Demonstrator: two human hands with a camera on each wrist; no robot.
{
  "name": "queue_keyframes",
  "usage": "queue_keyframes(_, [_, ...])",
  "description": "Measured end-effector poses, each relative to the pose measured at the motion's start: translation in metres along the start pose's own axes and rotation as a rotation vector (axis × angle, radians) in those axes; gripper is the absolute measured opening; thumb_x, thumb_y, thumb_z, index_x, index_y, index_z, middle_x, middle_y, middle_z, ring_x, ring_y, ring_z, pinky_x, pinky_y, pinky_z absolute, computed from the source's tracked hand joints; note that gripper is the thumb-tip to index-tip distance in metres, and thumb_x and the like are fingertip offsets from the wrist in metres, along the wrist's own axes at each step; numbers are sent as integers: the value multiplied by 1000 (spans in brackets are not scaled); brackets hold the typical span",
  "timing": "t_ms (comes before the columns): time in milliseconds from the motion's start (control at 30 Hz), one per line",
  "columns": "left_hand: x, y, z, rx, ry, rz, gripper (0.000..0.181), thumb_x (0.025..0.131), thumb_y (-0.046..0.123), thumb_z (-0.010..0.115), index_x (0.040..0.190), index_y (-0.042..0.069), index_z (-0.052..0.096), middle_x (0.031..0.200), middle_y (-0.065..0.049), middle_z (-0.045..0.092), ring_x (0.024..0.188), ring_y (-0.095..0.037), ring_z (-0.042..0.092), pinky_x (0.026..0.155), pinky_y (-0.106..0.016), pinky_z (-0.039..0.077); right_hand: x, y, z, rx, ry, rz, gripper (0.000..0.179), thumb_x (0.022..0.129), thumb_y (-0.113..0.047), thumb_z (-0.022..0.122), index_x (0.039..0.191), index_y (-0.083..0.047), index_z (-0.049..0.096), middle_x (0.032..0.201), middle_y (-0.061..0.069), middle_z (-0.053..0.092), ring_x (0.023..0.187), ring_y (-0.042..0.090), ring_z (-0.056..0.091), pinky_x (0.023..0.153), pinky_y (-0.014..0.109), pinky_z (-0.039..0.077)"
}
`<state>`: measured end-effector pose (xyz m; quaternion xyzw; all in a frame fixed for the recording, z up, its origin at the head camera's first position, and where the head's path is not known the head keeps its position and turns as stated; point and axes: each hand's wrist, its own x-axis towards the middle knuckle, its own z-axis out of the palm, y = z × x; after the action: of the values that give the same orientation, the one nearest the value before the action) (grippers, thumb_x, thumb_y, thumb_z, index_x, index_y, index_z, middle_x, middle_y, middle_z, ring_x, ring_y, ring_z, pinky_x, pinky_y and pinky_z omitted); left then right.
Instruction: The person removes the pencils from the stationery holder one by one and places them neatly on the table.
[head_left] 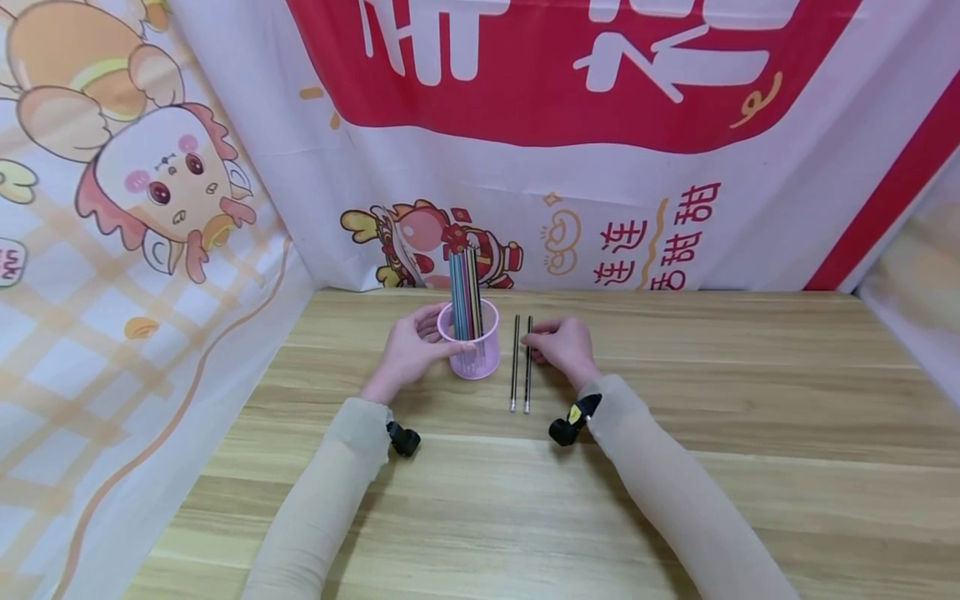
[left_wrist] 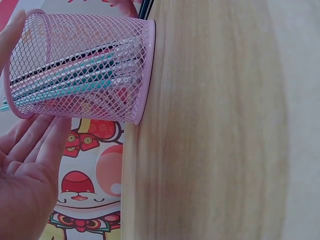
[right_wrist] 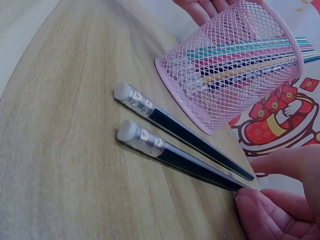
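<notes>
Gripping with thumb and fingers, the left hand [head_left: 411,346] holds an upright pink mesh cup [head_left: 476,369]; beside it, two black pencils [head_left: 515,362] lie parallel on the table [head_left: 465,500], erasers [head_left: 527,409] nearest, long axes toward the backdrop [head_left: 285,179], the right pencil's [head_left: 528,379] far end pinched by the right hand [head_left: 564,345].

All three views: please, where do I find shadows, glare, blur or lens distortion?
Head view: soft shadows beside the sleeves and a pale sheen on the wooden table; left wrist view: the wood grain looks smeared, while the pink mesh pencil cup is fairly clear; right wrist view: the table's edge curves, perhaps from lens distortion, and the black pencils look fairly crisp.
</notes>
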<state>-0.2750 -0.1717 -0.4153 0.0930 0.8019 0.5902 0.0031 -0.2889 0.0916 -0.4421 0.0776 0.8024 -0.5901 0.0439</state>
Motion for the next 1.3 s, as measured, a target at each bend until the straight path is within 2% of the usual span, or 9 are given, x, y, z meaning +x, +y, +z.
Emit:
queue_keyframes(300, [1,-1,0,9,1,-1,92,66,32,98,144,9,55,136,-9,62,122,-21,60,104,-31,51,-3,-2,-4,32,-19,0,36,87,-12,80,119,3,70,98,17,74,82,28,73,72,32,64])
queue_keyframes(533, [1,-1,-1,31,10,-11,94,67,34,98,145,8,54,137,-9,61,123,-22,60,105,-33,51,-5,-8,-8,47,-7,-2,37,88,-19,81,120,-2,72,100,14,74,86,29,73,78,37,63])
queue_keyframes(800, [0,-1,0,25,7,-3,90,68,31,98,144,9,55,135,-9,62,121,-21,61,104,-33,51,-10,-22,-14,73,-8,-9,43,88,-27,81,126,-8,71,110,8,71,101,27,70,90,38,60])
queue_keyframes(933, [1,-1,0,27,7,-3,90,67,32,98,143,9,55,135,-8,62,121,-21,61,104,-33,51,-12,-33,-16,58,-9,-72,41,89,-28,80,124,-8,71,113,9,72,103,27,70,92,39,59])
queue_keyframes(1067, [1,-1,0,23,5,0,90,67,31,98,144,9,55,135,-9,62,121,-21,61,104,-32,51,-14,-45,-15,23,-12,-153,39,88,-33,80,120,-13,74,114,5,73,101,22,70,91,36,58])
queue_keyframes(1300, [1,-1,0,5,-5,20,88,69,28,97,143,8,55,135,-9,62,121,-22,61,102,-28,52,-17,-66,-4,38,-35,-188,38,87,-37,82,119,-18,75,118,0,73,111,18,64,100,40,53])
